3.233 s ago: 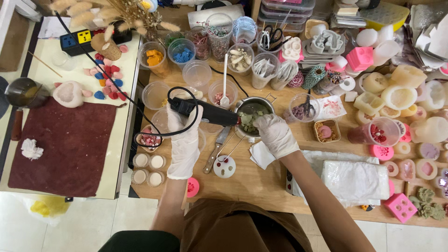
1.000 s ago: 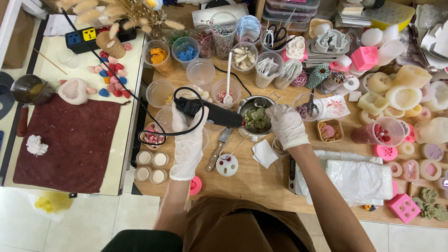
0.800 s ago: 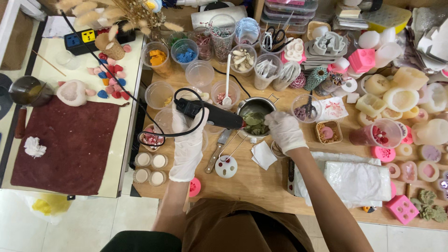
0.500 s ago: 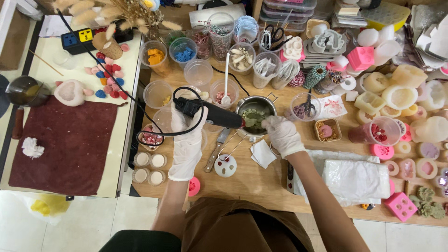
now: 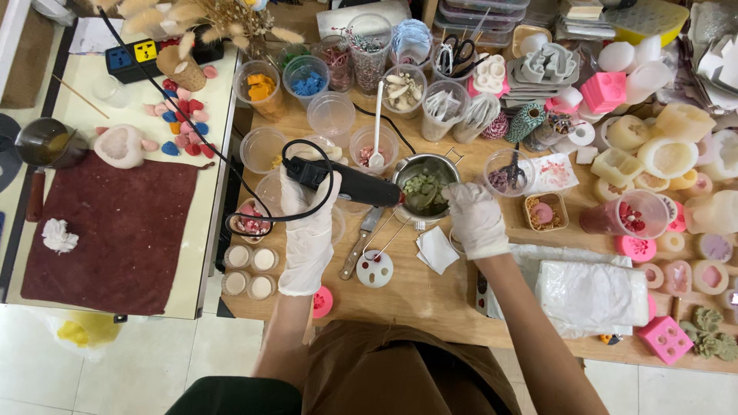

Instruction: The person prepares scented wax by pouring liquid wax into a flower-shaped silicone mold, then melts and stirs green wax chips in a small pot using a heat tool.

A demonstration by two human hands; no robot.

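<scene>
My left hand [image 5: 309, 223], in a white glove, grips a black heat gun [image 5: 344, 182] whose nozzle points into a small steel pot [image 5: 438, 163] at the middle of the wooden table. Green wax pieces [image 5: 422, 190] lie in the pot. My right hand [image 5: 474, 217], also gloved, rests its fingers on the pot's right rim, closed on the edge. The gun's black cord [image 5: 254, 219] loops under my left hand and runs off to a power strip [image 5: 131, 58] at the back left.
Clear cups [image 5: 330, 114] of coloured bits stand behind the pot. A knife [image 5: 358, 242] and a white round mould [image 5: 374, 269] lie in front. Silicone moulds [image 5: 663, 157] crowd the right side. A dark red mat [image 5: 115, 227] covers the left table.
My right hand shifted about the pot's right rim, dipping toward the green wax and back. The heat gun stayed aimed into the pot. The view moved slightly.
</scene>
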